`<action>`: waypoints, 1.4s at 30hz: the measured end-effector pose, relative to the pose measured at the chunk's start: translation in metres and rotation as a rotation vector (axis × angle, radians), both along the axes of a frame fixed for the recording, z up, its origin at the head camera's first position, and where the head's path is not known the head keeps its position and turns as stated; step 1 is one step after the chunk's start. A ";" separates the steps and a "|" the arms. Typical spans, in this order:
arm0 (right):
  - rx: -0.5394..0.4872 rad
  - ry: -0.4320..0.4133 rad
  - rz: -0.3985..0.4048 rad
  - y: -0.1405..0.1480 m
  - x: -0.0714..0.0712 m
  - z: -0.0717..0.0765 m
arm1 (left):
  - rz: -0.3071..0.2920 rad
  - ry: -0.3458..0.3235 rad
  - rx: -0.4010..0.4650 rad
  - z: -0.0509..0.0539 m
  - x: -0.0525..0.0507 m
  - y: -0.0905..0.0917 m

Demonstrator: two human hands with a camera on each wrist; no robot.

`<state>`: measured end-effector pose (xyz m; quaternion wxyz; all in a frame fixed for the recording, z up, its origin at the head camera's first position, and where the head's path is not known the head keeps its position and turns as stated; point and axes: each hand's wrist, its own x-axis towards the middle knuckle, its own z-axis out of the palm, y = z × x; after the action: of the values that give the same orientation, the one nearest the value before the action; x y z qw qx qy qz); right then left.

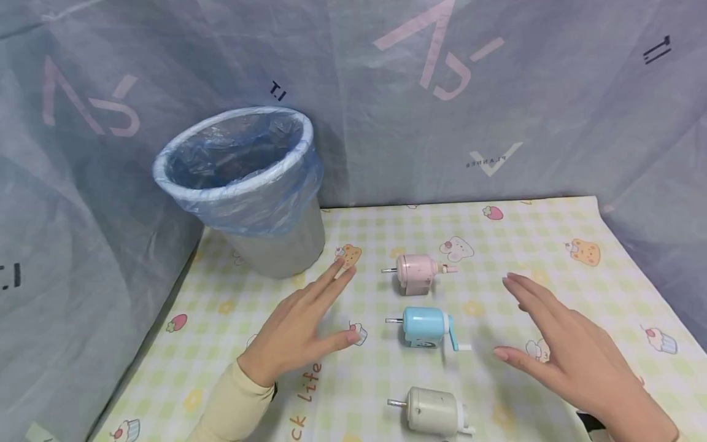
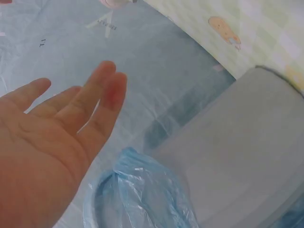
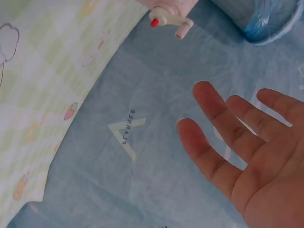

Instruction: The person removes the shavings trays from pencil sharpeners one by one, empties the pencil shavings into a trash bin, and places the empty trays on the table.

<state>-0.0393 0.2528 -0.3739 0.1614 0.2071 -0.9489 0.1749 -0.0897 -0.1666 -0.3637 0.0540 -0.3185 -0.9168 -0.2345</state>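
Observation:
Three small crank-handled devices, which look like pencil sharpeners, stand in a column on the checked cloth in the head view. The pink one (image 1: 417, 273) is farthest back, the blue one (image 1: 424, 324) in the middle, the cream one (image 1: 433, 411) nearest. Each has a metal rod on its left and a crank on its right. My left hand (image 1: 301, 328) hovers left of the blue device, fingers extended, holding nothing. To the right, my right hand (image 1: 574, 350) is raised with straight fingers and also holds nothing. The right wrist view shows the pink device's crank (image 3: 171, 19).
A grey bin (image 1: 282, 258) with a blue plastic liner (image 1: 287, 202) stands at the back left of the cloth (image 1: 530, 236). Grey-blue fabric (image 1: 386, 141) hangs behind and along both sides.

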 end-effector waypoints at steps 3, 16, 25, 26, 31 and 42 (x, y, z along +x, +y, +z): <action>-0.005 0.018 0.022 -0.003 0.001 -0.003 | -0.005 -0.022 -0.002 -0.003 0.003 0.002; -0.019 -0.049 0.034 -0.007 0.003 -0.013 | -0.061 -0.024 0.032 -0.006 0.002 0.002; -0.006 -0.018 0.084 -0.015 0.002 -0.015 | -0.069 -0.061 0.078 -0.009 0.000 -0.007; -0.004 -0.010 0.091 -0.017 0.003 -0.015 | -0.071 -0.063 0.082 -0.010 0.000 -0.007; 0.003 0.027 0.141 -0.023 0.006 -0.016 | -0.116 -0.088 0.102 -0.014 -0.001 -0.006; -0.038 0.057 0.290 -0.038 0.013 -0.020 | -0.184 -0.107 0.119 -0.020 -0.002 -0.003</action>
<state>-0.0268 0.2149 -0.3942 0.1651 0.3438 -0.9006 0.2083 -0.0921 -0.1693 -0.3834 0.0019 -0.3845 -0.8698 -0.3093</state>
